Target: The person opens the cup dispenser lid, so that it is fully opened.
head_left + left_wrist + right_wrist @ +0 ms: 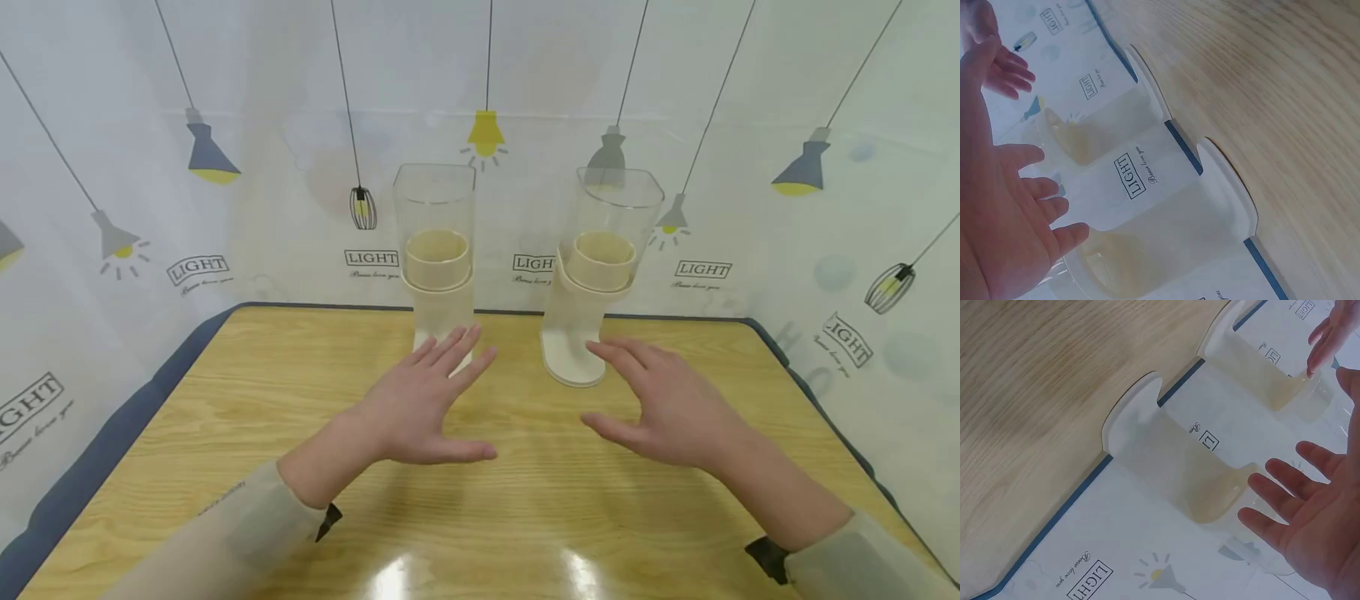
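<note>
Two cream stands, each with a ring holder and a tall clear container on top, are side by side at the back of the table. The left stand [438, 304] has its base partly hidden behind my left hand [420, 408], which hovers with fingers spread and holds nothing. My right hand [675, 408] is raised in front of the right stand [573, 333], thumb apart from the fingers, fingertips overlapping the edge of its base in the head view. The left clear container [435, 187] and right clear container [618, 196] rise above the rings.
A wood-grain table [262, 400] spreads beneath both hands. Around its back and sides hangs a pale curtain [285, 167] printed with lamps and the word LIGHT. Dark blue edging [150, 400] lines the tabletop. Black straps show at both sleeve cuffs.
</note>
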`<state>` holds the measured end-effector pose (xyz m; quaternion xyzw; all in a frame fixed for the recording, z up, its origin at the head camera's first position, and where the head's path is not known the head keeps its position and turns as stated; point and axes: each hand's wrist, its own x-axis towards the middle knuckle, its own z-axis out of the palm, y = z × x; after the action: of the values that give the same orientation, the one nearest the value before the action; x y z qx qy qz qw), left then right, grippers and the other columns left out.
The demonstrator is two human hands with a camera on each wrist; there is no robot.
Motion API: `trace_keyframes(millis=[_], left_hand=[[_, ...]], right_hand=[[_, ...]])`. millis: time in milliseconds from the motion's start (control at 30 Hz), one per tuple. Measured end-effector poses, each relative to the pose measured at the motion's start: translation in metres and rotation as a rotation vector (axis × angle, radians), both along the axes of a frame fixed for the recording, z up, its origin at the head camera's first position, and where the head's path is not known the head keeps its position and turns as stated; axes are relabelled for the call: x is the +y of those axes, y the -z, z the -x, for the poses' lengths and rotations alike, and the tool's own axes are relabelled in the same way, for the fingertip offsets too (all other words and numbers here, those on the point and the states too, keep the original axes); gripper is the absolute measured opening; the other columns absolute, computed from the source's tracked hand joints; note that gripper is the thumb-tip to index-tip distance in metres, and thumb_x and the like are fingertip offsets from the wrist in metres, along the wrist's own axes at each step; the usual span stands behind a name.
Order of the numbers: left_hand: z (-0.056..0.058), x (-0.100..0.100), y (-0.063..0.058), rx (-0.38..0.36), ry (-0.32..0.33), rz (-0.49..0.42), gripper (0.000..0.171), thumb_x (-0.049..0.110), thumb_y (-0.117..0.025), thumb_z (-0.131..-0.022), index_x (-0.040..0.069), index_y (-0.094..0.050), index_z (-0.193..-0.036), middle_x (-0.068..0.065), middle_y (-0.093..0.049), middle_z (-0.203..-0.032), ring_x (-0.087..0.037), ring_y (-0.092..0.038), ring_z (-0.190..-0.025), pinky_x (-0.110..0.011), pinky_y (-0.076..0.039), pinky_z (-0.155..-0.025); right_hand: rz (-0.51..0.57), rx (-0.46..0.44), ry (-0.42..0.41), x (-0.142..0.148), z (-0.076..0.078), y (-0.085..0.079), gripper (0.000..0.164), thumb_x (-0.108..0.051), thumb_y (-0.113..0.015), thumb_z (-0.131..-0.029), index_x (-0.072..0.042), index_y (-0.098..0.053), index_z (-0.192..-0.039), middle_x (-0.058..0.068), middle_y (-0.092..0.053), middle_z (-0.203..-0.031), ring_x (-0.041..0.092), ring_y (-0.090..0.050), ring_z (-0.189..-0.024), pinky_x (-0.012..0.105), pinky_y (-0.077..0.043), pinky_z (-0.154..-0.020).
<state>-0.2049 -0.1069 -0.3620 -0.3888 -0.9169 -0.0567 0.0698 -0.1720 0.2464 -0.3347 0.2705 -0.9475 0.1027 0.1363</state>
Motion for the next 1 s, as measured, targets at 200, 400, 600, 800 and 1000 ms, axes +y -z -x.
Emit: trace_keyframes(millis=[200, 400, 600, 800, 1000], left_hand=[[0.002, 0.007, -0.004, -0.054, 0.050, -0.148, 0.100, 0.073, -0.066, -0.098, 0.015, -0.033, -0.174, -0.014, -0.023, -0.183, -0.036, -0.040, -0.163, -0.056, -0.048, -0.124], [0.007, 0.018, -0.012, -0.110, 0.127, -0.329, 0.083, 0.053, -0.076, -0.100, 0.012, -0.047, -0.166, -0.015, -0.042, -0.175, -0.033, -0.049, -0.157, -0.054, -0.053, -0.119], [0.021, 0.039, -0.024, -0.155, 0.161, -0.373, 0.081, 0.048, -0.076, -0.101, 0.014, -0.046, -0.168, -0.012, -0.040, -0.176, -0.033, -0.048, -0.158, -0.053, -0.052, -0.120], [0.041, 0.063, -0.037, -0.235, 0.137, -0.422, 0.083, 0.050, -0.072, -0.103, 0.015, -0.040, -0.171, -0.008, -0.033, -0.179, -0.029, -0.039, -0.163, -0.051, -0.042, -0.129], [0.064, 0.085, -0.049, -0.280, 0.124, -0.482, 0.087, 0.048, -0.073, -0.104, 0.012, -0.034, -0.172, -0.009, -0.030, -0.180, -0.027, -0.028, -0.168, -0.048, -0.032, -0.136]], right_hand=[[0.087, 0.038, 0.050, 0.012, -0.001, -0.004, 0.066, -0.043, -0.083, -0.095, -0.014, -0.061, -0.150, 0.012, -0.069, -0.142, 0.040, -0.070, -0.125, 0.062, -0.060, -0.096], [0.214, 0.085, 0.119, 0.031, 0.003, -0.017, 0.063, -0.031, -0.081, -0.097, -0.008, -0.058, -0.151, 0.019, -0.063, -0.145, 0.044, -0.066, -0.125, 0.066, -0.058, -0.091], [0.282, 0.114, 0.188, 0.045, 0.019, -0.038, 0.074, -0.030, -0.081, -0.096, -0.007, -0.049, -0.159, 0.025, -0.055, -0.146, 0.044, -0.058, -0.130, 0.068, -0.052, -0.090], [0.341, 0.061, 0.245, 0.043, 0.040, -0.061, 0.080, -0.040, -0.076, -0.100, -0.009, -0.041, -0.165, 0.026, -0.047, -0.157, 0.045, -0.054, -0.138, 0.068, -0.047, -0.099], [0.353, 0.056, 0.254, 0.026, 0.064, -0.082, 0.089, -0.047, -0.075, -0.100, -0.010, -0.033, -0.170, 0.026, -0.036, -0.166, 0.047, -0.048, -0.145, 0.073, -0.047, -0.103]])
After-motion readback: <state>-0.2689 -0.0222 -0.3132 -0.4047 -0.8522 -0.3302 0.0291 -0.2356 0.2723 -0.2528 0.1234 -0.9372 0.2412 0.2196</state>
